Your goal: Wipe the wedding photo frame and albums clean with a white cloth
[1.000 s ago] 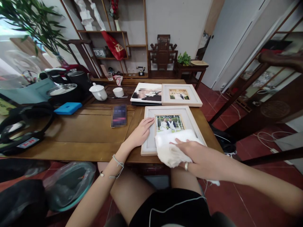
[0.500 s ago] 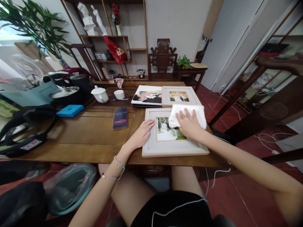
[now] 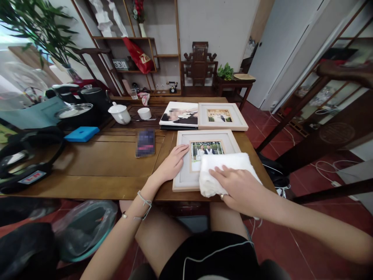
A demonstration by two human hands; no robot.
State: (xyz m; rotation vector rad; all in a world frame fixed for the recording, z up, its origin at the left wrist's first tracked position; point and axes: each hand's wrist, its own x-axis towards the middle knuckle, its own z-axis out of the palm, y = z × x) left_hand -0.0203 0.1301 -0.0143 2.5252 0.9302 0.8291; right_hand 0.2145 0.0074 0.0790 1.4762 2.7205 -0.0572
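Note:
A pale wooden picture frame [image 3: 210, 136] lies flat on the table near its front edge, with a wedding photo [image 3: 208, 147] inside a wide light mat. My left hand [image 3: 174, 161] rests on the frame's left side, its fingers stretched out onto the border. My right hand [image 3: 233, 184] presses a folded white cloth [image 3: 230, 160] against the frame's lower right part. The cloth hides the lower part of the photo and the frame's near right corner. Part of the right thumb shows at the cloth's near edge, with a ring on that hand.
Behind lie a second framed photo [image 3: 241, 121] and a white-covered album [image 3: 178, 120]. A phone-like dark item [image 3: 145, 143], blurred, is left on the table [image 3: 116, 155]. Farther left are a blue box [image 3: 82, 134], a white lidded teapot [image 3: 120, 113], a cup [image 3: 144, 113] and headphones [image 3: 37, 165].
My right hand has moved the white cloth from the frame's upper right down to its lower right, uncovering the top of the photo. My left hand stays on the frame's left side.

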